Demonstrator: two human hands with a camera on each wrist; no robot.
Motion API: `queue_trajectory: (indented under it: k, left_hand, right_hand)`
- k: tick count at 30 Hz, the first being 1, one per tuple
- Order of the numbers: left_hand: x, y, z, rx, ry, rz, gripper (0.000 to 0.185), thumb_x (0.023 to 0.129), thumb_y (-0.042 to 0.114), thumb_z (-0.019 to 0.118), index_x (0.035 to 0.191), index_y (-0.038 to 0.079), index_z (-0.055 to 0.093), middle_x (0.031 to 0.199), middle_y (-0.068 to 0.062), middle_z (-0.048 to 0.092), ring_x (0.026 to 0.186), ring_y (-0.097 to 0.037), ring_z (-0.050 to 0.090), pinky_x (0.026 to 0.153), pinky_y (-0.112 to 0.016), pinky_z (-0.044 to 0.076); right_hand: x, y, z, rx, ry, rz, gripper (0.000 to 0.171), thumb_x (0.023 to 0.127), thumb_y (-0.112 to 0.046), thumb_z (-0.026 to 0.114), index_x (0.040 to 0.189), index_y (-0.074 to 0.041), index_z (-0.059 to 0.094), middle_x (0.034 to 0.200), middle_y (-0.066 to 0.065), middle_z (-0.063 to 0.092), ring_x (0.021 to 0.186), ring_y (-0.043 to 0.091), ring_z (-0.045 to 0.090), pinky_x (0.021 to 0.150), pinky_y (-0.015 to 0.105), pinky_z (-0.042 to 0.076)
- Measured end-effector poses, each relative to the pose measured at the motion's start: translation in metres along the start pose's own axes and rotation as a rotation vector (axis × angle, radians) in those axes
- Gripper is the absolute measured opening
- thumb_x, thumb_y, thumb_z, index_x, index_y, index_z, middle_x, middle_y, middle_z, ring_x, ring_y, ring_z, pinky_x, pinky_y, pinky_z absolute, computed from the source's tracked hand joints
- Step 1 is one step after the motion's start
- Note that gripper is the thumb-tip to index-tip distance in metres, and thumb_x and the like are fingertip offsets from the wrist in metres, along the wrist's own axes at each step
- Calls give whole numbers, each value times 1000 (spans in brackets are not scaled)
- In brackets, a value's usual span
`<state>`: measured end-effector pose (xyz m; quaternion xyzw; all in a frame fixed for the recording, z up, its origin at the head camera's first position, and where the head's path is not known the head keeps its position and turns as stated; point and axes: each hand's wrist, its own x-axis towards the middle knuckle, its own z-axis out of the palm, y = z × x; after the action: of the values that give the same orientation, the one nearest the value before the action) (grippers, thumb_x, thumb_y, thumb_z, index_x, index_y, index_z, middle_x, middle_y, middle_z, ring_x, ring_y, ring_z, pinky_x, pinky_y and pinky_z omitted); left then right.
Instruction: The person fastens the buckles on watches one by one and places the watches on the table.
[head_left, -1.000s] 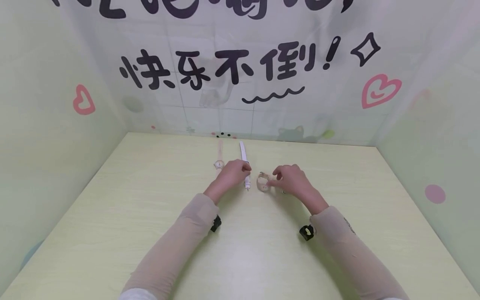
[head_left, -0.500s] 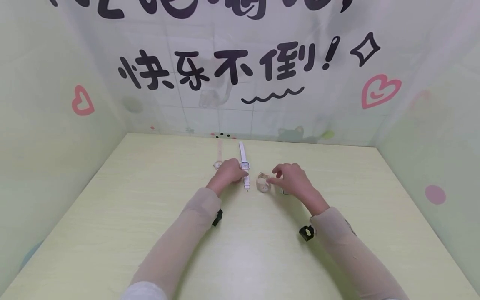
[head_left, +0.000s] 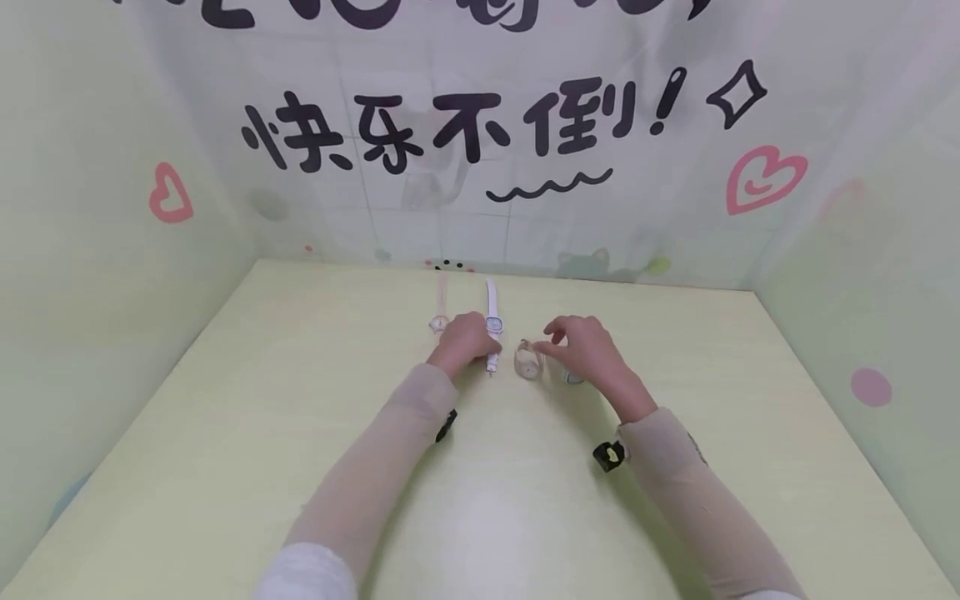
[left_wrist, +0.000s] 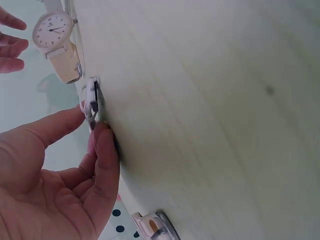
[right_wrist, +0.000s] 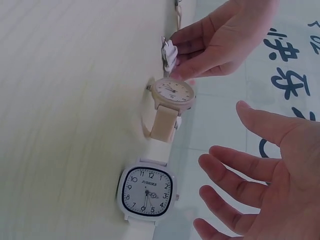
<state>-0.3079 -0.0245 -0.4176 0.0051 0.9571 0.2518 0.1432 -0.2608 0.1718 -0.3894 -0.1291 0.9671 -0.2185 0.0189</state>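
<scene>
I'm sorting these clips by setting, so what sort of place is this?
Probably a staged tabletop booth, not a lived-in room: a bare pale-green table is boxed in by printed backdrop sheets with cartoon lettering and hearts. Several wristwatches lie out, among them a white watch at the left hand.

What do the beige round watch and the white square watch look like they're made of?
Beige round watch: matte strap, probably leather or faux leather, with a metal buckle.
White square watch: smooth white case and strap, seemingly plastic or silicone.
</scene>
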Motion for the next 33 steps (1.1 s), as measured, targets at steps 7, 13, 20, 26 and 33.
queue_trajectory:
  k: [7, 13, 20, 26, 33]
  left_hand:
    - [3, -9, -5, -60, -22, 24, 18, 85, 15, 74, 78, 4, 61, 69, -2, 55, 61, -14, 51, 55, -22, 41]
    - [1, -17, -9, -209, -29, 63, 15, 90, 14, 70, 98, 1, 70, 83, -4, 65, 67, -11, 56, 59, -18, 47]
    - [-4, -15, -20, -330, 53, 123, 18, 93, 14, 68, 108, 3, 68, 107, -13, 70, 89, -20, 60, 75, -25, 47]
    - [-12, -7, -30, -385, 68, 196, 19, 95, 14, 66, 110, 3, 65, 109, -13, 68, 93, -20, 60, 76, -24, 47]
    - [-31, 4, -43, -396, 131, 333, 19, 96, 16, 66, 109, 2, 65, 106, -13, 69, 96, -21, 64, 80, -27, 49]
  right_hand:
    - [-1, -2, -2, 51, 7, -5, 45, 95, -36, 68, 124, -2, 66, 106, 13, 73, 106, 35, 63, 95, 48, 50]
    - [-1, -3, -3, 106, -7, 9, 44, 95, -36, 66, 125, -4, 66, 109, 12, 72, 107, 32, 63, 93, 46, 51]
    - [5, -2, -2, 248, 31, -22, 40, 97, -34, 63, 124, -5, 65, 117, 14, 70, 123, 34, 59, 104, 51, 48]
    - [5, -4, -3, 331, 50, -40, 38, 98, -30, 62, 125, -3, 65, 123, 15, 69, 122, 34, 60, 106, 51, 47]
    - [5, -8, -1, 427, 86, -65, 35, 102, -28, 57, 125, -3, 65, 123, 16, 69, 118, 33, 62, 103, 49, 50]
